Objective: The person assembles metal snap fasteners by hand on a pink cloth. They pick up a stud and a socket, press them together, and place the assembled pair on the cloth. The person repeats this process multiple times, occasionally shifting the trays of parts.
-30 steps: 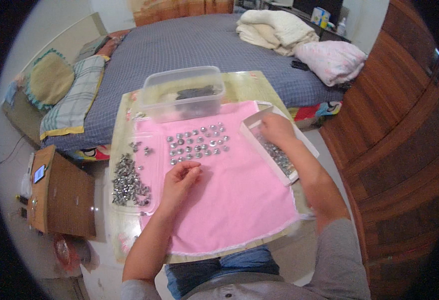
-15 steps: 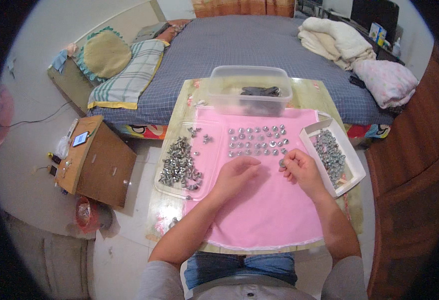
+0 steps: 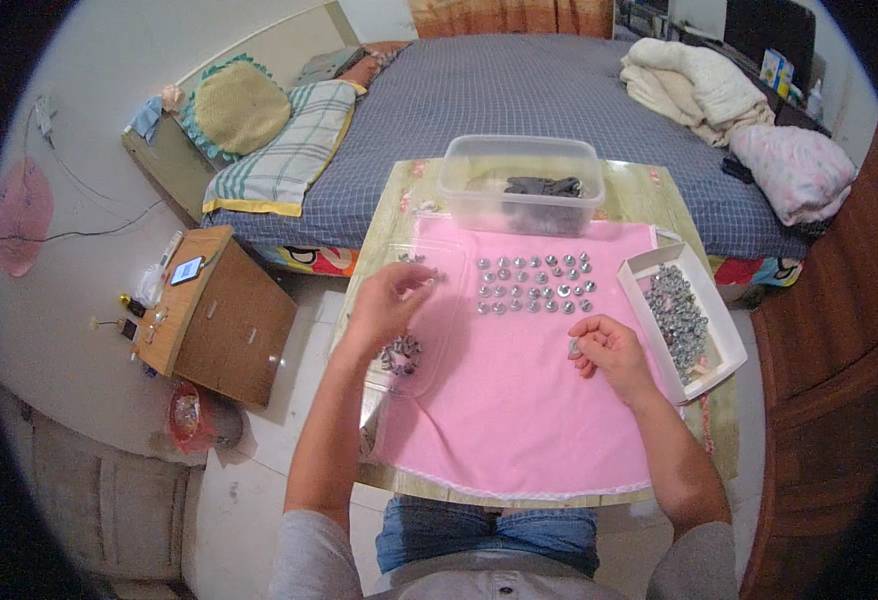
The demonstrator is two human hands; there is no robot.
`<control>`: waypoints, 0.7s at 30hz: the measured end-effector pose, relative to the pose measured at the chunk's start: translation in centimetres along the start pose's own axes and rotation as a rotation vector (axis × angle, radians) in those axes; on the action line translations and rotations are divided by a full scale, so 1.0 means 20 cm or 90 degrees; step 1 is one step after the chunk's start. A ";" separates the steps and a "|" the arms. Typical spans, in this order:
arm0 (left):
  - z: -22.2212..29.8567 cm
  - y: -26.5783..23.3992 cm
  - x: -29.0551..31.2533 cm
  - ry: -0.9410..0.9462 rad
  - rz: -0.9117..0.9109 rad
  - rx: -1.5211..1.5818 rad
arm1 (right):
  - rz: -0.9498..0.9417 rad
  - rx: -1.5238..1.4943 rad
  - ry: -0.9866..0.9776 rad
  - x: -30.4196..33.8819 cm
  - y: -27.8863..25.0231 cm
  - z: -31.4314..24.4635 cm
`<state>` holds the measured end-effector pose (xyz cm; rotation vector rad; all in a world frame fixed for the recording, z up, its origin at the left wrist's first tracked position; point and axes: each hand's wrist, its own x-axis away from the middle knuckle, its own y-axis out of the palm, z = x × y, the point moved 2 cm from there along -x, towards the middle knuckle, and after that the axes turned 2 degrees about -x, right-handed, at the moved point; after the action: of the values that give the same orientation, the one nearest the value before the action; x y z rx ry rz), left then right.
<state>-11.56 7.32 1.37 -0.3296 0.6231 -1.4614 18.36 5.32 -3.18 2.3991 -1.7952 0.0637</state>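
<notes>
Above the clear plastic tray [image 3: 437, 370] at the left, my left hand [image 3: 387, 305] reaches over a heap of shiny metal screws [image 3: 400, 355] with its fingers loosely bent and apart, hiding part of the heap. I see nothing between those fingers. My right hand [image 3: 611, 355] pinches a small round metal piece [image 3: 574, 346] between thumb and fingers, over the pink cloth [image 3: 519, 410]. Beyond the hands, several rows of small round metal pieces [image 3: 533, 291] stand on the cloth. Right of my right hand, a white box [image 3: 724, 372] holds many small grey metal parts [image 3: 676, 318].
At the table's far edge stands a clear plastic tub [image 3: 521, 165] with dark items [image 3: 544, 187] inside. A bed [image 3: 519, 90] lies behind the table. A wooden cabinet [image 3: 224, 325] with a phone [image 3: 188, 270] on it is at the left, beside a bin [image 3: 191, 420] with a red bag.
My left hand has moved left from the cloth to over the tray of screws. My right hand still pinches the small piece, slightly nearer to me. The whole view has shifted a little.
</notes>
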 end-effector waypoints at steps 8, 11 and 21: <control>-0.12 -0.18 -0.03 -0.062 -0.025 -0.277 | -0.011 -0.021 0.003 0.00 0.00 0.00; -0.11 -0.17 -0.02 -0.046 -0.043 -0.263 | -0.014 -0.004 0.008 -0.01 -0.02 0.01; -0.15 -0.13 -0.08 -0.014 -0.045 -0.376 | -0.032 -0.013 0.010 0.00 -0.01 0.00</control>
<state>-15.47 9.08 0.68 -0.8308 1.0311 -1.3139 18.49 5.41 -3.21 2.4219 -1.7185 0.0579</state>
